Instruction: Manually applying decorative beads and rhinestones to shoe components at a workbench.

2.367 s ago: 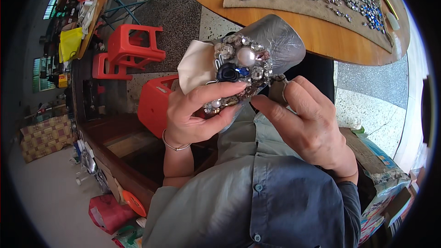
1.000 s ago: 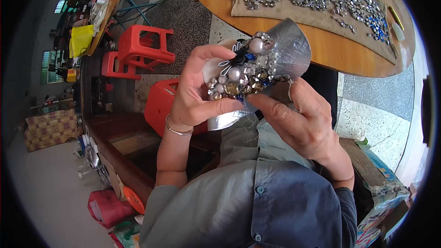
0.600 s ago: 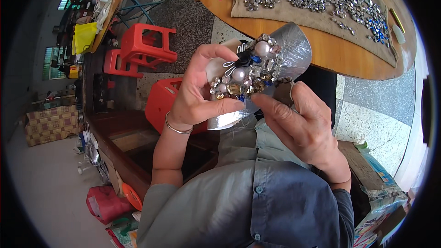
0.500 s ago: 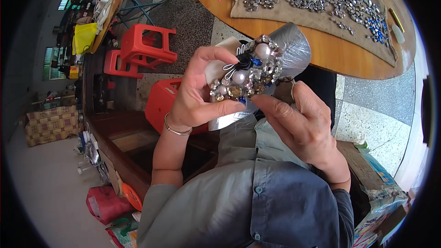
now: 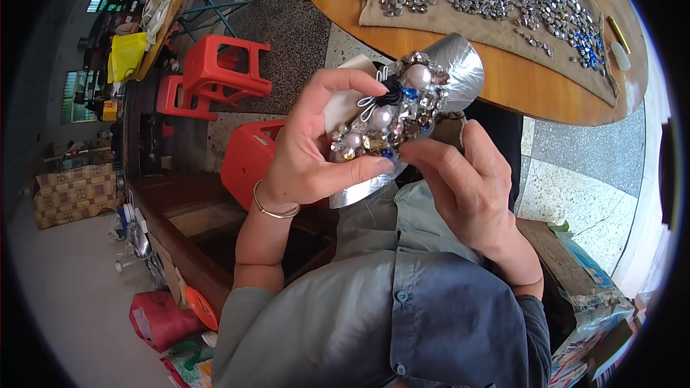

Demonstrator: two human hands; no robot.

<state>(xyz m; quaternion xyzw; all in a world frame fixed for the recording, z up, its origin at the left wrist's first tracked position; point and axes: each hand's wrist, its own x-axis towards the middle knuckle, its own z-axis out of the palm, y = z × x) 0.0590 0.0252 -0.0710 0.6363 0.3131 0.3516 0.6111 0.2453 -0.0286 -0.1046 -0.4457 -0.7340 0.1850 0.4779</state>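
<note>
Tbl (image 5: 517,88) ahead; L fingers (image 5: 365,169) hold beaded pc (image 5: 402,118), R fingers (image 5: 435,154) prob. touching.

The left hand (image 5: 316,162) no longer lays its index finger across the front of the jewelled piece (image 5: 410,104); that finger now arches over the far-left edge, its tip beside the black flower (image 5: 390,92). A second large pearl (image 5: 382,116) and a gold-toned stone (image 5: 374,144) are thus uncovered between this finger and the thumb. Silver sheet (image 5: 357,192) now flares out below the left thumb, while the pale flap (image 5: 342,109) shows less, mostly framed within that hand's grip. The right hand (image 5: 467,187) covers more of the brownish patch (image 5: 451,128) and sits closer to the left thumb's tip.
</note>
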